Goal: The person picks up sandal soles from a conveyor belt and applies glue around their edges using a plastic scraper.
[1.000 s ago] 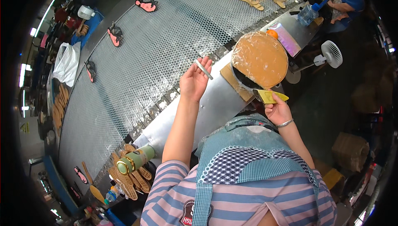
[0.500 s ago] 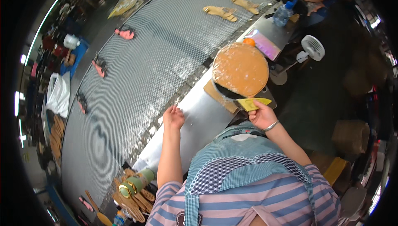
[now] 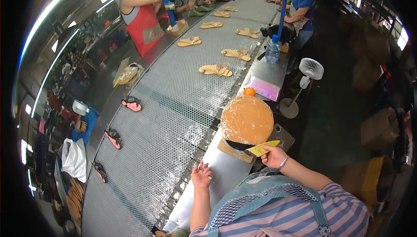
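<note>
My right hand [image 3: 274, 156] grips a yellow-handled brush [image 3: 263, 148] in a pinch. Its dark end reaches the near rim of a round tub, by the dark gap that the round orange cover [image 3: 246, 120], smeared with dried white stuff, leaves uncovered. Palm up, my left hand [image 3: 201, 176] is over the metal ledge [image 3: 226, 166] beside the mesh conveyor; its fingers are loosely bent and apart, with nothing visible in them. A piece of cardboard [image 3: 234, 152] lies under the tub.
Tan sandals [image 3: 216, 70] and pink-and-black sandals [image 3: 131, 103] lie on the mesh conveyor [image 3: 167, 119]. Beyond the tub are an orange fruit [image 3: 249, 91], a shiny pink packet [image 3: 263, 88] and a water bottle [image 3: 273, 50]. A fan [image 3: 311, 68] stands right. Several people work farther along.
The view has tilted up, bringing the far conveyor and co-workers into sight. My left hand's fingers have loosened and spread. The right hand keeps the brush at the tub's rim.
</note>
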`<act>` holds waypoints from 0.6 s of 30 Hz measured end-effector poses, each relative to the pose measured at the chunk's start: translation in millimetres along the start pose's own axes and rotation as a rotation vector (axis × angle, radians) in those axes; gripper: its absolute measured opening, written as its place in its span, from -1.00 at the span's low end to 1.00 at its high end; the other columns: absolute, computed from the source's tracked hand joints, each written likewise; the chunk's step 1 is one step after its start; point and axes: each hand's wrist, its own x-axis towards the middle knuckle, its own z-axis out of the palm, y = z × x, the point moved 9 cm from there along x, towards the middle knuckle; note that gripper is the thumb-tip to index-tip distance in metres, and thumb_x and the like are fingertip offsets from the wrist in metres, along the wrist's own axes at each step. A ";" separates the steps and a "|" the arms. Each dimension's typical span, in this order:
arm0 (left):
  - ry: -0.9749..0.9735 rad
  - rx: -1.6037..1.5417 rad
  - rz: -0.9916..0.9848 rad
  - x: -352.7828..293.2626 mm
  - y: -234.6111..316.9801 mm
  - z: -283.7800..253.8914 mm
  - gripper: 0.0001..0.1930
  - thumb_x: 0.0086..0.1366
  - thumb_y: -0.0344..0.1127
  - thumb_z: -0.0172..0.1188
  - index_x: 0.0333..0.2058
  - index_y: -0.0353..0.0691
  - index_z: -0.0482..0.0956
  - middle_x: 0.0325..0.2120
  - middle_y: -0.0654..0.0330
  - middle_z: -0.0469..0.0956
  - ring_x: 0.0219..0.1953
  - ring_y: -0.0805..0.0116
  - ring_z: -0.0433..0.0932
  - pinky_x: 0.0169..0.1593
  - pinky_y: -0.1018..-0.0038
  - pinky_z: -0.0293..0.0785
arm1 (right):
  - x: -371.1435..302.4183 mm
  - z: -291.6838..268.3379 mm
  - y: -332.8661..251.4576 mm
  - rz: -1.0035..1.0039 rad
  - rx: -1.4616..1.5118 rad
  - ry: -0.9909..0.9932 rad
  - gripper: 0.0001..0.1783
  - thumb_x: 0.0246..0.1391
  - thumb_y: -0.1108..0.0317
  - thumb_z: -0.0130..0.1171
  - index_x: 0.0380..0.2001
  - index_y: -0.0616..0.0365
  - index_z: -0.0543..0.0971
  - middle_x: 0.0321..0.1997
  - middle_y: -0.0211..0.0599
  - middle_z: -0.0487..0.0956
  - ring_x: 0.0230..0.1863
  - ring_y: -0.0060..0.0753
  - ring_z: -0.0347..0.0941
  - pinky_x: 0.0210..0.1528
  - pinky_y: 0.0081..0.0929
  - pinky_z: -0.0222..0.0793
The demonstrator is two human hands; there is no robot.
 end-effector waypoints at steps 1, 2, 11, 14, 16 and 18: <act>0.073 0.056 0.025 1.6 0.8 -6.7 -0.70 0.21 -0.24 -0.19 -0.19 -0.21 0.44 -0.54 0.23 0.31 -0.61 0.46 0.15 -0.58 0.58 0.11 | -0.2 0.7 -1.1 -0.004 0.003 -0.005 -0.81 0.10 0.33 0.03 -0.22 0.12 0.48 -0.43 -0.41 0.47 -0.60 -0.60 0.23 -0.60 -0.67 0.18; 0.142 0.113 0.054 2.6 4.4 -12.3 -0.76 0.21 -0.31 -0.18 -0.22 -0.24 0.39 -0.54 0.21 0.31 -0.61 0.44 0.16 -0.57 0.57 0.12 | -0.7 2.8 -1.2 0.004 0.001 0.000 -0.81 0.11 0.33 0.03 -0.22 0.12 0.48 -0.43 -0.40 0.47 -0.60 -0.60 0.24 -0.60 -0.67 0.18; 0.318 0.518 0.186 0.8 16.4 -27.7 -0.69 0.29 -0.35 -0.15 0.01 -0.14 0.29 -0.28 0.11 0.48 -0.41 0.27 0.43 -0.27 0.34 0.43 | 13.2 -3.5 -6.0 0.025 -0.005 0.002 -0.84 0.09 0.34 0.04 -0.25 0.10 0.47 -0.43 -0.42 0.47 -0.59 -0.58 0.23 -0.56 -0.65 0.16; 0.331 0.605 0.182 -0.3 17.7 -27.9 -0.70 0.31 -0.27 -0.16 0.00 -0.05 0.30 -0.47 0.23 0.44 -0.51 0.37 0.36 -0.38 0.38 0.35 | 16.0 -6.3 -8.8 0.021 -0.003 0.010 -0.81 0.09 0.34 0.04 -0.22 0.11 0.49 -0.44 -0.43 0.47 -0.59 -0.59 0.22 -0.56 -0.65 0.15; 0.339 0.636 0.184 0.3 18.7 -28.4 -0.75 0.33 -0.18 -0.20 -0.08 -0.03 0.35 -0.61 0.30 0.37 -0.61 0.45 0.25 -0.53 0.48 0.21 | 16.4 -7.9 -10.2 0.016 -0.012 0.002 -0.81 0.10 0.34 0.03 -0.21 0.11 0.50 -0.45 -0.44 0.47 -0.59 -0.59 0.22 -0.56 -0.65 0.15; 0.329 0.604 0.158 2.8 18.7 -30.7 -0.78 0.33 -0.19 -0.20 -0.13 -0.07 0.35 -0.61 0.30 0.35 -0.61 0.44 0.25 -0.53 0.49 0.21 | 16.4 -6.8 -11.9 0.033 -0.002 0.006 -0.80 0.10 0.33 0.03 -0.22 0.10 0.51 -0.46 -0.44 0.47 -0.60 -0.59 0.22 -0.56 -0.65 0.16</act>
